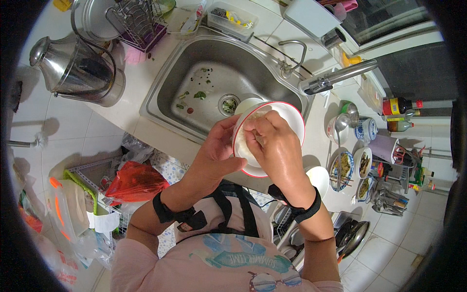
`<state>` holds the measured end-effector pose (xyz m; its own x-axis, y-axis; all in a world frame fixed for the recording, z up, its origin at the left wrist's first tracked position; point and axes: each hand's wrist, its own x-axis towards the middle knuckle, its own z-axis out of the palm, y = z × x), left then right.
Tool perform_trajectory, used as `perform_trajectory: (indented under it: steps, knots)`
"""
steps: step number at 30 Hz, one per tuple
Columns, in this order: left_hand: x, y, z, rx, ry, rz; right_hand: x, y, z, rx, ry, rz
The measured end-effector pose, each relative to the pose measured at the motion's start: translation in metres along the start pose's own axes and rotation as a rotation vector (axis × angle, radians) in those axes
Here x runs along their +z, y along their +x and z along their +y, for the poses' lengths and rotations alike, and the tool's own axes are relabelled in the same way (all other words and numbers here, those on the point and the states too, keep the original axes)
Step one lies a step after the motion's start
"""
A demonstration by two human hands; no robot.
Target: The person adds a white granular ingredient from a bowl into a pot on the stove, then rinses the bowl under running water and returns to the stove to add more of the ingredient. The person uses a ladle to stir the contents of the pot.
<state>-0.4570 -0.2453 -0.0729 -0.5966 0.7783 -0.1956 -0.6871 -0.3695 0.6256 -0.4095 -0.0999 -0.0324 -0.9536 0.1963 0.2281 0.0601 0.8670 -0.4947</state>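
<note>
My left hand holds a white bowl with a red rim from its left side, the thumb over the rim. My right hand reaches into the bowl, its fingers curled together at pale, grain-like contents that look like rice. Whether the fingers pinch any of it is hidden. Part of another white bowl shows behind the rim. The bowl is above the near right edge of a stainless steel sink, where leaf scraps lie around the drain strainer.
A faucet juts over the sink's right end. Dishes of food, a ladle and a blue-and-white jar stand on the right counter. At left are a large metal pot, a dish rack and a red plastic bag.
</note>
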Motion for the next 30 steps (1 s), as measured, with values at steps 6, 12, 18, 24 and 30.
perform_trajectory:
  steps: [6, 12, 18, 24, 30]
  knots:
    - [-0.002, 0.000, 0.000, 0.000, 0.033, 0.003, 0.003, 0.000, -0.001, -0.006, -0.022, 0.038]
    - [-0.002, 0.001, -0.002, 0.012, 0.028, 0.001, 0.007, 0.001, 0.000, -0.030, -0.035, 0.046]
    - [-0.004, 0.001, -0.001, -0.007, 0.031, -0.013, 0.007, 0.002, 0.000, 0.000, 0.000, 0.056]
    - [-0.004, 0.003, -0.002, -0.008, 0.002, -0.015, 0.000, 0.001, 0.002, 0.005, 0.066, 0.094]
    - [-0.008, 0.003, -0.005, 0.011, 0.006, 0.043, -0.015, -0.001, 0.001, 0.114, 0.212, 0.034]
